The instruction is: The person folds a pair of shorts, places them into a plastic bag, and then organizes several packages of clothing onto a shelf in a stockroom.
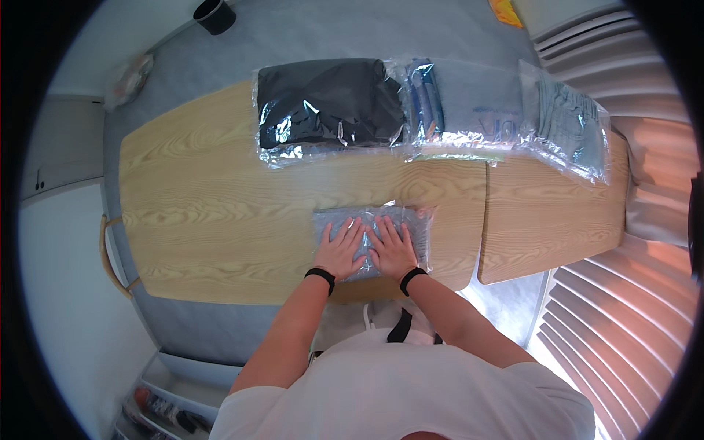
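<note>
A clear plastic bag with folded grey cloth inside (419, 224) lies flat near the table's front edge. My left hand (341, 248) presses flat on its left part, fingers spread. Beside it my right hand (391, 246) rests on the bag in the same way, fingers stretched out and pointing away from me. The two thumbs come close together over the middle of the bag. A dark band circles each wrist. Parts of the bag are hidden under my palms.
Along the table's (213, 198) far side lie a bag of black cloth (323, 103), a mostly transparent bag with blue cloth at its left (425, 95), and a bag of grey-green cloth (565, 117). A chair (110, 253) stands left, curtains (609, 315) right, a black bin (214, 16) beyond.
</note>
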`<state>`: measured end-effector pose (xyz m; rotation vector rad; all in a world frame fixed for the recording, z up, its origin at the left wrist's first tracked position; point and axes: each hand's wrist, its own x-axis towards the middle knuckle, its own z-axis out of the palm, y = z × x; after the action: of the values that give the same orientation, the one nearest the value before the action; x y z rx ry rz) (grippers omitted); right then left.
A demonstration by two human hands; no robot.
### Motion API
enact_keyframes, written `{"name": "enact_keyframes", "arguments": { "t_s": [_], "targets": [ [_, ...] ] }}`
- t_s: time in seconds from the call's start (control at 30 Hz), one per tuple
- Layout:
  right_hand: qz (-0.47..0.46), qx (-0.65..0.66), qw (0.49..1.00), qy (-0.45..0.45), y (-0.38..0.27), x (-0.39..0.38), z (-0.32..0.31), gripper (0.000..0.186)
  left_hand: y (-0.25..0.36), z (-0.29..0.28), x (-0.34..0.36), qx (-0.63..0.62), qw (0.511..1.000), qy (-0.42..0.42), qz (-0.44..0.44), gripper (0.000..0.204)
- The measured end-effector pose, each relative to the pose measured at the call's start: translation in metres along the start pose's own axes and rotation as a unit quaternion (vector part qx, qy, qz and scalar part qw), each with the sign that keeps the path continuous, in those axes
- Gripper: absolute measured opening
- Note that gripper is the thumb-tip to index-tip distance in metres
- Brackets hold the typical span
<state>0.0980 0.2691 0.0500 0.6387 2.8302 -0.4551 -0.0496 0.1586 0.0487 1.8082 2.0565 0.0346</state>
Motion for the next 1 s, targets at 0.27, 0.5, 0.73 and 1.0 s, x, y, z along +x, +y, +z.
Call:
{"name": "enact_keyframes", "arguments": {
  "t_s": [0.27, 0.5, 0.73, 1.0],
  "targets": [
    [-0.017, 0.009, 0.999, 0.039, -0.006, -0.001, -0.001, 0.05, 0.001, 0.007, -0.008, 0.019, 1.0, 0.01, -0.007, 0.074],
    [-0.043, 0.063, 0.996, 0.051, 0.003, -0.013, -0.022, 0.049, 0.003, -0.005, -0.01, -0.039, 0.999, 0.019, 0.006, 0.072],
    [0.124, 0.011, 0.986, 0.111, 0.058, -0.047, -0.054, 0.053, -0.004, -0.026, -0.047, -0.047, 0.989, 0.121, 0.073, 0.047],
    [0.301, 0.427, 0.84, 0.146, 0.065, -0.065, -0.014, 0.063, 0.003, -0.001, -0.104, -0.092, 0.993, 0.07, -0.014, 0.048]
  ]
}}
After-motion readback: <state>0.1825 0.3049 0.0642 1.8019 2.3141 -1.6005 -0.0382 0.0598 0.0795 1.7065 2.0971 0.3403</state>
